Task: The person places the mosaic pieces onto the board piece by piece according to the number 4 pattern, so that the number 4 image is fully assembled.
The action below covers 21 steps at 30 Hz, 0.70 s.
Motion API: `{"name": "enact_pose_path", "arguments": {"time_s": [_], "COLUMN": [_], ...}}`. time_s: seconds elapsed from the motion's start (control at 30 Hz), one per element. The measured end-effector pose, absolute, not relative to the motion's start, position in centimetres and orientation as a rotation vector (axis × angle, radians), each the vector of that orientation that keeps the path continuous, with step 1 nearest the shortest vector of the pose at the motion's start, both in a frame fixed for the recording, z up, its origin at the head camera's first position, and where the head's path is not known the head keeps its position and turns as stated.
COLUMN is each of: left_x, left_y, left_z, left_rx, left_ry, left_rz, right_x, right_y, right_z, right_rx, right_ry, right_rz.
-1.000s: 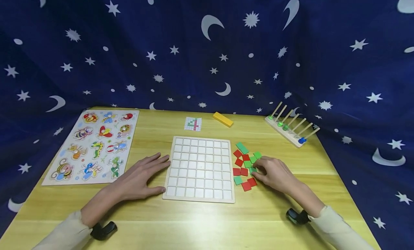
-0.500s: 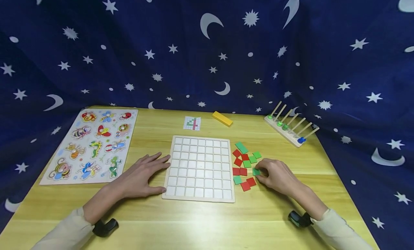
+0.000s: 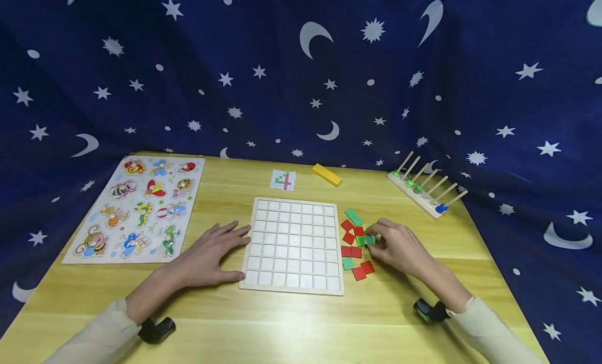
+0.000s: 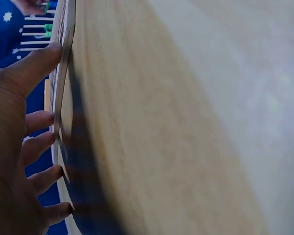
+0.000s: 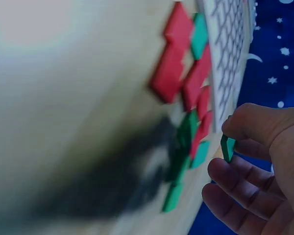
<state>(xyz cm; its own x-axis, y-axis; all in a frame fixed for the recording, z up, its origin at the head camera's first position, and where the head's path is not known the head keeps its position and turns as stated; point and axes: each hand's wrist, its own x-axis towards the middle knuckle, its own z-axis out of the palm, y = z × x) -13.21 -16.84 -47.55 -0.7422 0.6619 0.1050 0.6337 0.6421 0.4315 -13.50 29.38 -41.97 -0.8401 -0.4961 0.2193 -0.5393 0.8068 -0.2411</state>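
A white grid board (image 3: 293, 238) with pale wooden rims lies in the middle of the table. My left hand (image 3: 202, 257) rests at its left edge, fingers spread and thumb tip against the rim in the left wrist view. To the right of the board, my right hand (image 3: 400, 249) pinches a small green square tile (image 5: 228, 148) between thumb and fingertips. The left wrist view shows that thumb (image 4: 36, 68) along the board's edge. Under the right hand, the tile is held up above loose red tiles (image 3: 359, 273) and green tiles (image 3: 348, 263), some partly hidden by the hand.
Behind the board lie a small pattern card (image 3: 283, 180) with a green and red figure and a yellow block (image 3: 327, 174). An insect peg puzzle (image 3: 155, 196) occupies the left. At the back right stands a wooden peg rack (image 3: 420, 194) with several green and blue rings.
My right hand has drawn a green tile rightward out of the pile, then lifted it, and it now hangs over the other tiles. The left hand has stayed at the board's edge.
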Motion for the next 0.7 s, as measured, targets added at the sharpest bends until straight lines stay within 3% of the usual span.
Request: {"name": "enact_pose_path", "arguments": {"time_s": [0.7], "left_x": [-13.2], "left_y": [-17.0], "left_z": [-48.2], "left_rx": [1.070], "left_ry": [2.797], "left_rz": [0.705], "right_x": [-21.0], "right_y": [19.9], "right_z": [-41.7], "right_rx": [0.986], "right_ry": [-2.898], "right_rz": [0.513]}}
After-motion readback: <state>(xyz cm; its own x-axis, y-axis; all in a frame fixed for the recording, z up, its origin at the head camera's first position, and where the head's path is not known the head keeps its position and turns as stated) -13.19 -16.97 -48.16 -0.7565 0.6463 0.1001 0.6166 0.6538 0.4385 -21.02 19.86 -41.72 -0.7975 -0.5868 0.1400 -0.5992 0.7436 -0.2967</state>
